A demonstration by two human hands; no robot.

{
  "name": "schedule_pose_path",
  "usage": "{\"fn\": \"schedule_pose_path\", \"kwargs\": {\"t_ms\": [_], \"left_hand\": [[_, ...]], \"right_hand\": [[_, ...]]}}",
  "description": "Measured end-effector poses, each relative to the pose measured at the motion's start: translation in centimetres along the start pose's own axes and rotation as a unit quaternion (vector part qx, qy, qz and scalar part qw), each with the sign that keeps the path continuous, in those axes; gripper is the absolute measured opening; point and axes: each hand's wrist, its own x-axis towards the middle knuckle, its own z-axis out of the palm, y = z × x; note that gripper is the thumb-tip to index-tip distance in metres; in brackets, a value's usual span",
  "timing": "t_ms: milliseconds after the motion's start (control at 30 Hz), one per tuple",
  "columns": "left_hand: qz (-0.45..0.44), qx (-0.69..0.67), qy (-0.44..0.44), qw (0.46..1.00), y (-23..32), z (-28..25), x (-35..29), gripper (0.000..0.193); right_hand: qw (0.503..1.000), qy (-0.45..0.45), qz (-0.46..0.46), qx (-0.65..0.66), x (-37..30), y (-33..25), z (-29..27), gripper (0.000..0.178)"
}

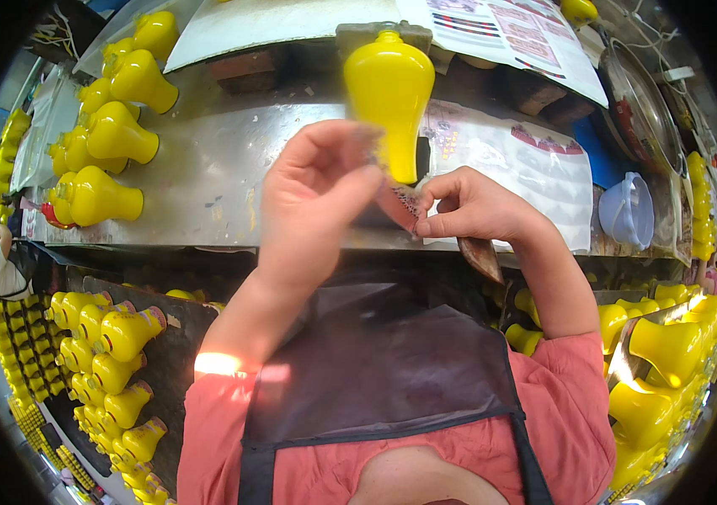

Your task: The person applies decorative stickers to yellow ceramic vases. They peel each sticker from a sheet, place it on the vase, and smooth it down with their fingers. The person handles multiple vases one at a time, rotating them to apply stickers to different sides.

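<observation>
Currently, the right hand (478,206) is pinching a thin pink patterned strip (400,208), the blurred left hand's (314,189) fingers unreadable, while a glossy yellow vase (389,93) at twelve o'clock is showing no pattern yet.

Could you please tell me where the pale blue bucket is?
The pale blue bucket is at the head view's right, just right of the lower printed sheet.

Vase (388,93) is solid yellow; strip (400,209) is pinkish red with a dark lacy pattern. Apron (383,362) is dark brown with black trim, shirt (573,404) coral. Bucket (626,217) is pale lilac-blue, table (215,172) silver-grey.
</observation>
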Motion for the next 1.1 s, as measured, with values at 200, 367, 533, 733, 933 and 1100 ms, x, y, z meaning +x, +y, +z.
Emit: {"fn": "schedule_pose_path", "kwargs": {"t_ms": [200,367,533,733,933,1100], "left_hand": [[0.006,0.003,0.108,0.994,-2.3,-2.6,0.6,0.038],[-0.108,-0.004,0.187,0.976,-5.6,-4.0,1.1,0.046],[-0.143,0.039,0.176,0.973,-6.4,-4.8,0.9,0.052],[-0.061,0.127,0.152,0.978,-7.0,-5.7,2.1,0.049],[0.084,0.471,-0.012,0.878,-8.4,-4.7,2.2,0.064],[0.110,0.473,-0.022,0.874,-9.2,-4.8,2.4,0.060]], "right_hand": [[0.999,0.042,-0.008,0.032,0.4,0.1,-2.2,0.014],[0.988,0.093,0.058,-0.105,1.9,0.3,-4.2,0.024],[0.975,0.111,0.089,-0.168,3.3,1.5,-4.7,0.029],[0.881,0.356,-0.021,-0.312,2.8,1.8,-2.2,0.047],[0.926,0.344,-0.067,-0.138,2.7,2.6,0.9,0.074],[0.949,0.309,-0.058,-0.011,2.9,3.3,1.2,0.076]]}}
